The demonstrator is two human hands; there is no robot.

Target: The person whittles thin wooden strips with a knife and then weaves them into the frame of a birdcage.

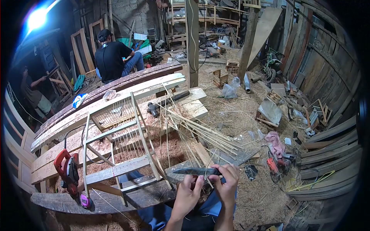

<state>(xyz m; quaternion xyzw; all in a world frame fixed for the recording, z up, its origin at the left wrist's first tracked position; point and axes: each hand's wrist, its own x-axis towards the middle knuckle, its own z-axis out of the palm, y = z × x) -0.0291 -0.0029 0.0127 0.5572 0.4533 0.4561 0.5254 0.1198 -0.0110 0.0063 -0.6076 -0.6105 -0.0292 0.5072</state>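
A knife (190,170) with a broad dark blade lies crosswise in front of me, its tip pointing left. My right hand (226,184) is closed around its handle end. Just below the blade, my left hand (187,198) is closed, thumb and fingers pinching by a thin wooden strip (208,181) that crosses the blade between both hands. The fingers partly hide the strip. Beyond the hands, several slender sticks (208,133) lie in a loose bundle. To the left stands a small wooden frame (119,169) with rows of thin bars.
On the plank bench (146,197) are a red power planer (68,171), a pink tape measure (84,200) and a hammer (153,109). A person in a black shirt (111,57) sits beyond, another stands far left. A red power tool (275,165) rests on the shaving-covered floor.
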